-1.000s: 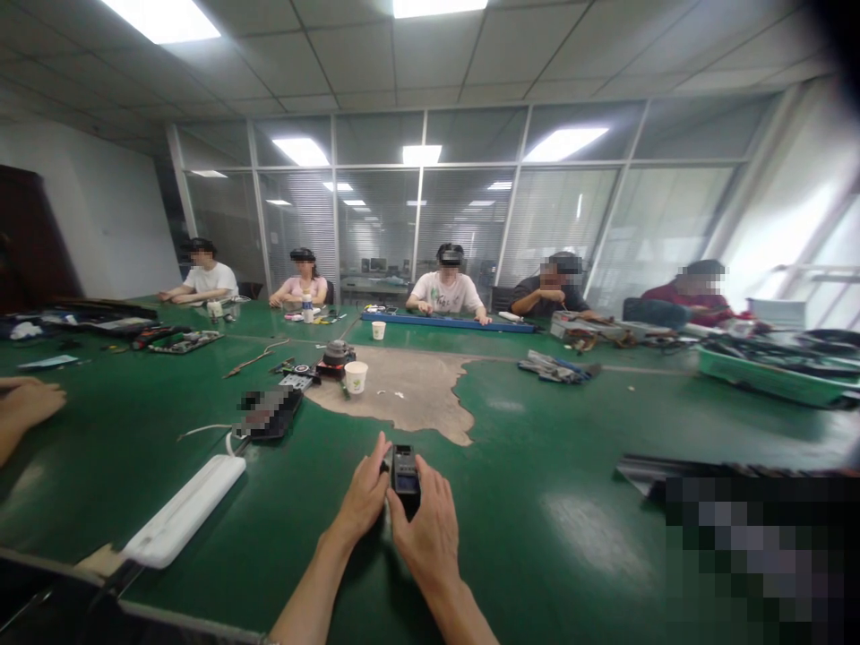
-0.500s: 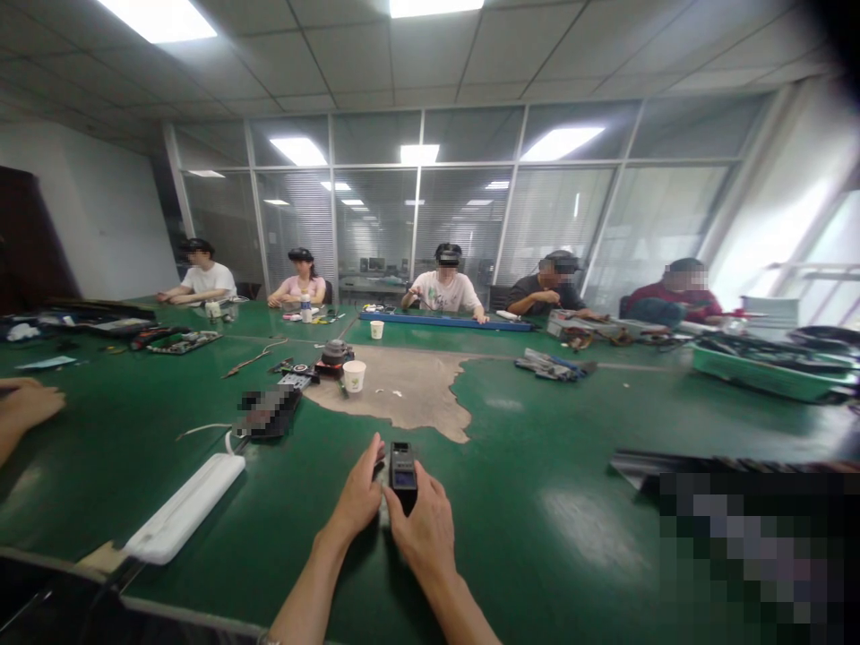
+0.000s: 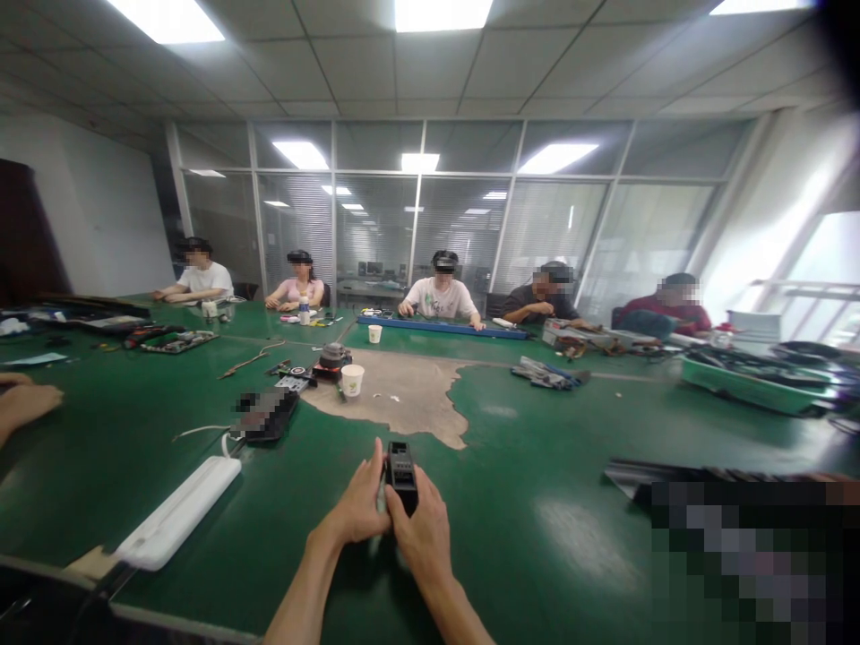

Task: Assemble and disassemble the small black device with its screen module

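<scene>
- while both hands wrap the small black device (image 3: 402,473) near the middle of the green surface (image 3: 537,448), left hand (image 3: 359,506) and right hand (image 3: 425,528) each have a grip clamped on it.
- head view: best to brace the wrists low, well clear of the white power strip (image 3: 176,512) at near left.

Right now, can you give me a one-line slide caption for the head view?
Both hands, left hand and right hand, hold a small black device upright over the green table.

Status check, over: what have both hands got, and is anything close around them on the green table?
Left hand and right hand both shut on small black device. Held upright above green table. White power strip off left, apart.
</scene>
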Available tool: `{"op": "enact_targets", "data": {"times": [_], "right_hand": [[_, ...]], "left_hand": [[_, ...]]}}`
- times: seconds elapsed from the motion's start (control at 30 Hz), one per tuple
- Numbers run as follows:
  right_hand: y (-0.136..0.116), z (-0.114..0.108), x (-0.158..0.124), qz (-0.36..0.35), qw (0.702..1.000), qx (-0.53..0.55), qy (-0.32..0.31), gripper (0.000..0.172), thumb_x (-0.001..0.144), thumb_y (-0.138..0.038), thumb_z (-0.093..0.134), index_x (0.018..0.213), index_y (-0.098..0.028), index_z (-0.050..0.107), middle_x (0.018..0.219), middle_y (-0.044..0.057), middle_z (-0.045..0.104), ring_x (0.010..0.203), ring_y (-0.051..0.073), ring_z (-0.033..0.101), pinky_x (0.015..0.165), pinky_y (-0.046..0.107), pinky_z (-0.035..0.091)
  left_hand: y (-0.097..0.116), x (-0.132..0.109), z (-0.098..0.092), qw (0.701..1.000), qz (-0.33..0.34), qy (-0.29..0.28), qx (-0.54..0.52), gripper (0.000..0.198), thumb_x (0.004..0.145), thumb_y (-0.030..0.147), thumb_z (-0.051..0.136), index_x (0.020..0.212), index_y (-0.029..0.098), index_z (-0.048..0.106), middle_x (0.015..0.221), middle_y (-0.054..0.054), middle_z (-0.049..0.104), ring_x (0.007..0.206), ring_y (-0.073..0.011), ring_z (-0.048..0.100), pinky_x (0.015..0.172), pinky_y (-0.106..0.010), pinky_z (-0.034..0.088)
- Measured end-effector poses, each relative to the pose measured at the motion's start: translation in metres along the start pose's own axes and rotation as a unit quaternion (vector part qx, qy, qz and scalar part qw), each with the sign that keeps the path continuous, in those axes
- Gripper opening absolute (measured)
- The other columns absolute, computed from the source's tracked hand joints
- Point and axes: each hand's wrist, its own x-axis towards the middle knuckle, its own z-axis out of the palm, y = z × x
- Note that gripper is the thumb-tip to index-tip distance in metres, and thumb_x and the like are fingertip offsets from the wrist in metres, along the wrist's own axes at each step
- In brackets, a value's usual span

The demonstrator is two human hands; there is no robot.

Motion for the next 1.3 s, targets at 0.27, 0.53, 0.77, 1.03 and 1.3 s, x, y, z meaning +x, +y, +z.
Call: {"op": "enact_targets", "data": {"times": [0.27, 0.53, 0.77, 1.03, 1.3], "right_hand": [[0.002, -0.021, 0.018, 0.005, 0.997, 0.06, 0.052, 0.057, 0.083, -0.046, 0.056, 0.131, -0.018, 0.046, 0.13, 0.011, 0.054, 0.121, 0.024, 0.049, 0.102, 0.041, 0.037], [0.053, -0.044, 0.013, 0.047, 0.999, 0.008, -0.012, 0.052, 0.083, -0.05, 0.052, 0.122, -0.015, 0.056, 0.119, 0.012, 0.062, 0.113, 0.027, 0.056, 0.098, 0.043, 0.041], [0.057, -0.042, 0.009, 0.048, 0.999, -0.016, -0.015, 0.05, 0.083, -0.05, 0.051, 0.12, -0.017, 0.058, 0.116, 0.011, 0.064, 0.108, 0.027, 0.059, 0.094, 0.042, 0.044], [0.068, -0.034, 0.002, 0.08, 0.993, -0.085, -0.034, 0.079, 0.077, -0.059, 0.054, 0.133, -0.006, 0.044, 0.128, 0.019, 0.055, 0.119, 0.031, 0.051, 0.099, 0.043, 0.04], [0.059, -0.042, 0.003, 0.081, 0.989, -0.103, -0.069, 0.072, 0.08, -0.056, 0.051, 0.132, -0.007, 0.045, 0.127, 0.017, 0.055, 0.121, 0.029, 0.049, 0.102, 0.039, 0.036]], "left_hand": [[-0.003, 0.0, 0.003, 1.0, 0.017, 0.011, 0.007, 0.137, 0.051, 0.04, 0.082, 0.147, 0.02, -0.014, 0.143, -0.016, 0.04, 0.131, -0.0356, 0.036, 0.11, -0.055, 0.021], [-0.006, 0.0, 0.007, 0.999, 0.008, 0.035, 0.024, 0.133, 0.056, 0.035, 0.081, 0.146, 0.022, -0.015, 0.139, -0.014, 0.045, 0.127, -0.0302, 0.041, 0.106, -0.046, 0.03], [-0.008, 0.0, 0.009, 0.999, 0.006, 0.039, 0.03, 0.131, 0.058, 0.033, 0.08, 0.146, 0.02, -0.015, 0.139, -0.014, 0.046, 0.126, -0.029, 0.042, 0.107, -0.045, 0.03], [-0.006, -0.002, 0.01, 0.999, 0.003, 0.037, 0.036, 0.129, 0.057, 0.032, 0.08, 0.147, 0.02, -0.011, 0.137, -0.013, 0.047, 0.126, -0.0295, 0.043, 0.106, -0.045, 0.03], [-0.012, 0.005, 0.009, 0.999, -0.011, 0.017, 0.05, 0.136, 0.056, 0.036, 0.082, 0.146, 0.018, -0.018, 0.143, -0.016, 0.039, 0.131, -0.0302, 0.037, 0.108, -0.047, 0.028]]}}
